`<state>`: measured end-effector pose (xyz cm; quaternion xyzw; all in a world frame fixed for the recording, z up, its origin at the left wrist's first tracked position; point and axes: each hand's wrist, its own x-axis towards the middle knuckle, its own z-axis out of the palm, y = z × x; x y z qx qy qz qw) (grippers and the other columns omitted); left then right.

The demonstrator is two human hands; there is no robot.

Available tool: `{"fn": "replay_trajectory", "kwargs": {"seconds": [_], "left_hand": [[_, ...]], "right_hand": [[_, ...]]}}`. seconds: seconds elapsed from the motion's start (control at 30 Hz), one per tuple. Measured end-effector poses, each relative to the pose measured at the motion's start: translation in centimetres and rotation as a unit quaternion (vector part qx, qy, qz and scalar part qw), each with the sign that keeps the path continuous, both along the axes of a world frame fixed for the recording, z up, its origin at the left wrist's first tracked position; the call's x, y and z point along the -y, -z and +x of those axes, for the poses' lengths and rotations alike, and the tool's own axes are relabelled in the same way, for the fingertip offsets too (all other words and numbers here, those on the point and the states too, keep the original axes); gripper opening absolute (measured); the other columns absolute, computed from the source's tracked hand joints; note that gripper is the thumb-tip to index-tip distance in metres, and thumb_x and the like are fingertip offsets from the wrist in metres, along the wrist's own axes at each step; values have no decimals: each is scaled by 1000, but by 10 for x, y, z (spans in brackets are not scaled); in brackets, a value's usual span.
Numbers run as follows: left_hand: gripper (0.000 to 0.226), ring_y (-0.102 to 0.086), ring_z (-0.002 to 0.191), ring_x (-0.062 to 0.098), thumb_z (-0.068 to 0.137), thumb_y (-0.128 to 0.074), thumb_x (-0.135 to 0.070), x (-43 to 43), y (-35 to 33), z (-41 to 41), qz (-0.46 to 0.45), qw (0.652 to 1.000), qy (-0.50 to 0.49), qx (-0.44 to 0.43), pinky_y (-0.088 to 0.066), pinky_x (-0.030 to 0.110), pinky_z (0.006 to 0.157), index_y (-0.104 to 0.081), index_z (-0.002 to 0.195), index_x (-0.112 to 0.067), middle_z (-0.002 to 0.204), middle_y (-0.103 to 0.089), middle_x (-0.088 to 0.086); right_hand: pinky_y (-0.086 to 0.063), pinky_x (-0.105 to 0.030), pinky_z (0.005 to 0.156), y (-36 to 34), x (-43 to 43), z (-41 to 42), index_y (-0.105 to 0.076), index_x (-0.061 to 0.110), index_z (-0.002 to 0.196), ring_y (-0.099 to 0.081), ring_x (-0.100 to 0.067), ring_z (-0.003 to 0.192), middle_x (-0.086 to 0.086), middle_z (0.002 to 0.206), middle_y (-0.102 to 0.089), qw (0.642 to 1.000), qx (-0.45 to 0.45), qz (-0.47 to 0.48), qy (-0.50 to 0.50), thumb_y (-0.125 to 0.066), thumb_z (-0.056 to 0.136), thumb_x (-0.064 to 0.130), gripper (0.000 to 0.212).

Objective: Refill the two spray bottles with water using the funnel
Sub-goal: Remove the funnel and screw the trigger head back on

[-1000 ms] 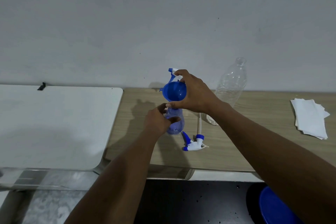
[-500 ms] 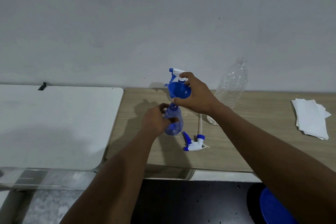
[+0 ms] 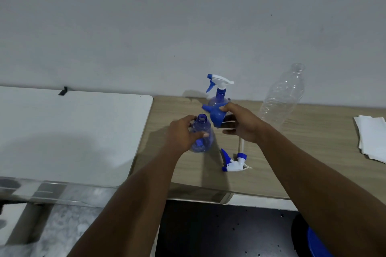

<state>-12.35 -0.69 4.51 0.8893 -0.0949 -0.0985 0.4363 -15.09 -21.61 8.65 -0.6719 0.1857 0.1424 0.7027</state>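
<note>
Left hand [image 3: 181, 133] grips the uncapped spray bottle [image 3: 202, 123], probably light and tippy, around its shoulder; right hand [image 3: 244, 126] holds the rigid funnel [image 3: 217, 113].

- A wooden table [image 3: 313, 152] is standing against the wall, a white table [image 3: 73, 131] adjoining.
- An uncapped spray bottle [image 3: 202, 120] is standing on it, a capped spray bottle [image 3: 220, 92] just behind.
- A loose trigger head [image 3: 235, 162] is lying nearer the front.
- A clear plastic bottle [image 3: 279, 98] is standing further right; what look like paper napkins [image 3: 371, 137] are lying far right.
</note>
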Motion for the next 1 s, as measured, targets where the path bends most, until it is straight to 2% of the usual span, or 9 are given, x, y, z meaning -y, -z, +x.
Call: {"fn": "replay_trajectory", "kwargs": {"seconds": [0.07, 0.17, 0.3, 0.4, 0.53, 0.7, 0.77, 0.87, 1.0], "left_hand": [[67, -69, 96, 14, 65, -91, -45, -3, 3, 0, -3, 1000, 1, 6, -57, 35, 89, -66, 125, -28, 109, -74, -3], [68, -69, 94, 14, 65, -90, -46, -5, 7, 1, -10, 1000, -1, 10, -58, 37, 88, -64, 126, -29, 109, -73, -3], [70, -70, 93, 14, 64, -91, -47, -5, 10, 1, -16, 1000, -8, 14, -59, 36, 87, -64, 127, -31, 107, -71, -4], [71, -70, 93, 15, 62, -91, -49, -5, 13, 2, -18, 1000, -8, 18, -59, 38, 87, -64, 126, -31, 109, -71, -2], [69, -69, 94, 14, 65, -90, -48, -6, 13, 2, -17, 1000, 0, 24, -58, 37, 88, -63, 127, -31, 111, -71, -2], [69, -69, 92, 13, 65, -90, -47, -6, 16, 2, -26, 1000, 0, 15, -59, 37, 87, -63, 127, -33, 103, -67, -9], [68, -69, 92, 12, 66, -90, -47, -6, 17, 2, -31, 999, 0, 17, -59, 36, 87, -63, 126, -33, 103, -66, -9], [66, -69, 94, 13, 68, -88, -45, -6, 20, 2, -36, 999, -3, 16, -59, 36, 88, -62, 127, -32, 108, -68, -6], [64, -68, 93, 10, 70, -89, -40, -4, 24, 1, -52, 999, -6, 5, -58, 31, 86, -62, 127, -32, 105, -65, -10]], "right_hand": [[-48, -42, 92, 13, -2, 0, -60, 21, 113, -67, -26, 102, -11, 111, -69, 999, -11, -4, 29, -66, 87, 33, 29], [-48, -35, 78, 38, -8, 4, -56, 21, 96, -63, -19, 89, -4, 97, -65, 983, 21, -162, 86, -80, 78, 35, 33], [-52, -40, 81, 77, -14, 3, -43, 19, 110, -62, -23, 91, -2, 99, -61, 945, 2, -320, 75, -81, 72, 51, 62], [-51, -44, 86, 94, -15, -3, -41, 26, 105, -62, -27, 97, 1, 99, -61, 896, 6, -440, 58, -76, 69, 62, 62], [-41, -46, 95, 108, -9, -14, -54, 23, 117, -52, -30, 118, -5, 120, -60, 830, -4, -558, 16, -73, 68, 71, 71], [-40, -49, 99, 111, 2, -27, -51, 24, 132, -47, -31, 127, -7, 135, -54, 816, 5, -577, -19, -66, 72, 75, 80], [-42, -45, 98, 106, 7, -40, -52, 23, 133, -50, -30, 124, -6, 134, -55, 824, 58, -563, -25, -67, 79, 66, 70], [-42, -39, 95, 107, 15, -73, -55, 23, 129, -52, -24, 121, -1, 129, -57, 811, 148, -561, -73, -68, 83, 59, 60], [-40, -37, 95, 127, 16, -109, -53, 30, 131, -47, -20, 124, 6, 134, -54, 780, 148, -594, -127, -59, 79, 71, 67]]}}
